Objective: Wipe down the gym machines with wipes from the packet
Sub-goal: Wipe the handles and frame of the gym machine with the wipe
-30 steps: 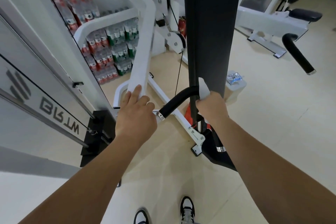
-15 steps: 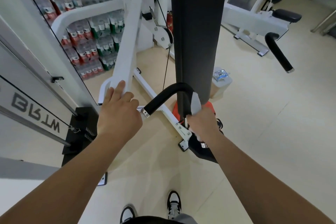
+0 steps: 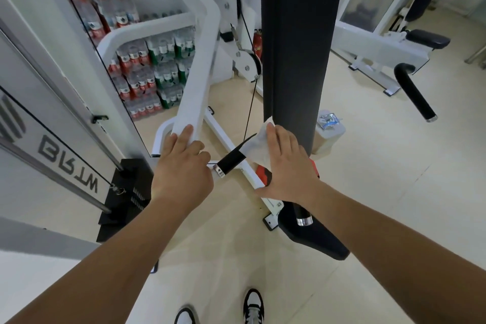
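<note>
Beige floor tiles and stacked packs of bottled water (image 3: 147, 71) surround a white gym machine (image 3: 196, 79), one of two in view. A person's right hand (image 3: 286, 168), fingers flat, presses the single white wipe (image 3: 256, 146) over a curved black handle (image 3: 231, 163). The left hand (image 3: 184, 166) rests on the frame; whether it grips cannot be told. The wipe looks thin, soft and limp, so it should drape readily and is best pinned under the palm. One packet (image 3: 328, 121) lies on a pale box (image 3: 331, 137) beyond.
</note>
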The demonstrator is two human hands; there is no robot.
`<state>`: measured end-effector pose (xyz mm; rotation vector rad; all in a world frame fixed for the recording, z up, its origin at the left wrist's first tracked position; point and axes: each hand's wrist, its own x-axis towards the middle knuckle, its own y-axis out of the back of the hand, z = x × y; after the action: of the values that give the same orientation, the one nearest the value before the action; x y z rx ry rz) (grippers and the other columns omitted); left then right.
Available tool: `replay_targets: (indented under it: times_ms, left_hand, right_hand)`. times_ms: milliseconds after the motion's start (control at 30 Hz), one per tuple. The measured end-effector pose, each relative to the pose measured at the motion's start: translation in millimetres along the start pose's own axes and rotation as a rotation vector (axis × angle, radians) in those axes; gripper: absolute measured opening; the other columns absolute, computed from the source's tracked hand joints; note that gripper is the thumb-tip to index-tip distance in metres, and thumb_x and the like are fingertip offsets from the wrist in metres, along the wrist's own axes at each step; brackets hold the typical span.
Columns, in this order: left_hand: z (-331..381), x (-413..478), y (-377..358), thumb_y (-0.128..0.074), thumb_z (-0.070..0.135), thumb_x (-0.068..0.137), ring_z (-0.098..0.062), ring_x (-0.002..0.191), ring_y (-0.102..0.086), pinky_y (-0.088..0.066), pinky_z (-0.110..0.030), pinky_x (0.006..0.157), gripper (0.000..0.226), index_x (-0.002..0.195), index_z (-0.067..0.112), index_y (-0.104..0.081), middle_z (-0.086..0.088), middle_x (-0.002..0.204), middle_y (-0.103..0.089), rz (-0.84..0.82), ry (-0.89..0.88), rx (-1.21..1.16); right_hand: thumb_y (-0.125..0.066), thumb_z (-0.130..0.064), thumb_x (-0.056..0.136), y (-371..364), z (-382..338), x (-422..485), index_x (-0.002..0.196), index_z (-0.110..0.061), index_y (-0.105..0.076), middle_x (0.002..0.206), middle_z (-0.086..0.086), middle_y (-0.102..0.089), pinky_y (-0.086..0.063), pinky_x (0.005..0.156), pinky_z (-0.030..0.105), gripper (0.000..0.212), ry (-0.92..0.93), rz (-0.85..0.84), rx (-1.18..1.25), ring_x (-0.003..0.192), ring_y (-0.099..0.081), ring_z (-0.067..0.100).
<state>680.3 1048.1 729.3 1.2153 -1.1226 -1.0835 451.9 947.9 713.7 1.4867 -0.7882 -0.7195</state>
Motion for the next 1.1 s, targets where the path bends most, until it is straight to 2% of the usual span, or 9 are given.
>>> replay_targets:
  times_ms: [67,167,300,433,733,833,933,1000,1100]
  left_hand:
    - [0.2,0.8,-0.1,-0.046,0.028,0.094,-0.027,0.157,-0.015,-0.012,-0.049,0.127,0.039,0.12,0.023,-0.075,0.005,0.142,-0.06,0.005,-0.001,-0.005]
    - [0.1,1.6,-0.5,-0.044,0.028,0.094,-0.027,0.157,-0.014,-0.012,-0.049,0.127,0.04,0.12,0.022,-0.074,0.005,0.141,-0.06,0.007,-0.001,0.0]
    - [-0.7,1.4,-3.0,-0.045,0.026,0.093,-0.028,0.156,-0.019,-0.015,-0.05,0.127,0.039,0.116,0.021,-0.077,0.003,0.137,-0.064,0.042,-0.009,-0.01]
    - [-1.8,2.2,-7.7,-0.05,0.024,0.092,-0.03,0.155,-0.025,-0.019,-0.052,0.125,0.035,0.111,0.017,-0.079,0.0,0.132,-0.067,0.075,-0.012,-0.021]
    - [-0.5,3.8,-9.4,-0.053,0.022,0.089,-0.031,0.153,-0.029,-0.024,-0.053,0.124,0.032,0.103,0.014,-0.08,-0.002,0.129,-0.069,0.083,-0.015,-0.022]
    - [-0.7,3.3,-7.6,-0.051,0.024,0.091,-0.03,0.154,-0.026,-0.021,-0.052,0.125,0.033,0.105,0.015,-0.08,0.0,0.131,-0.067,0.064,-0.005,-0.013]
    - [-1.0,2.9,-7.6,-0.051,0.026,0.092,-0.029,0.154,-0.026,-0.021,-0.051,0.125,0.034,0.105,0.016,-0.08,0.001,0.13,-0.068,0.064,-0.001,-0.015]
    - [-1.0,2.3,-7.3,-0.05,0.027,0.092,-0.028,0.154,-0.026,-0.021,-0.051,0.126,0.035,0.106,0.016,-0.08,0.002,0.13,-0.068,0.06,0.0,-0.02]
    - [-0.3,2.8,-5.9,-0.048,0.028,0.094,-0.026,0.156,-0.021,-0.018,-0.049,0.127,0.037,0.112,0.019,-0.079,0.004,0.136,-0.065,0.031,0.008,-0.011]
  right_hand:
    - [-0.082,-0.069,0.064,18.8,3.8,-1.5,0.163,-0.015,0.003,0.167,0.001,-0.004,-0.027,0.117,0.041,0.141,-0.023,-0.184,0.291,0.154,-0.009,0.026]
    - [-0.073,-0.039,0.092,48.9,12.9,8.3,0.161,-0.024,-0.023,0.16,-0.007,-0.023,-0.032,0.109,0.028,0.086,-0.168,-0.287,0.712,0.141,-0.031,0.012]
    - [-0.059,-0.014,0.099,39.1,23.1,30.9,0.145,-0.023,-0.046,0.126,0.001,-0.062,-0.043,0.089,0.025,0.049,-0.155,-0.161,0.491,0.11,-0.06,0.017]
    - [-0.057,-0.024,0.1,7.9,1.0,45.8,0.123,-0.019,-0.048,0.091,0.002,-0.062,-0.045,0.067,0.029,0.025,-0.249,0.011,0.153,0.079,-0.064,0.019]
    - [-0.079,-0.026,0.084,30.1,18.2,77.1,0.09,-0.015,-0.066,0.086,0.005,-0.066,-0.051,0.071,0.029,0.018,-0.212,-0.351,0.487,0.081,-0.062,0.02]
    - [-0.085,-0.016,0.079,35.3,31.8,89.3,0.113,-0.013,-0.071,0.106,0.015,-0.07,-0.061,0.075,0.039,0.036,-0.273,-0.679,0.775,0.091,-0.068,0.03]
    - [-0.083,-0.01,0.075,38.4,41.3,93.8,0.13,-0.004,-0.061,0.109,0.024,-0.06,-0.06,0.064,0.039,0.06,-0.401,-0.951,0.977,0.073,-0.067,0.029]
    - [-0.082,-0.01,0.078,36.1,39.3,90.3,0.127,-0.005,-0.063,0.108,0.024,-0.061,-0.06,0.063,0.037,0.053,-0.424,-0.892,0.975,0.07,-0.067,0.029]
    - [-0.075,-0.013,0.083,20.8,25.9,75.1,0.105,-0.016,-0.069,0.095,0.018,-0.069,-0.052,0.064,0.03,0.023,-0.414,-0.413,0.712,0.078,-0.066,0.029]
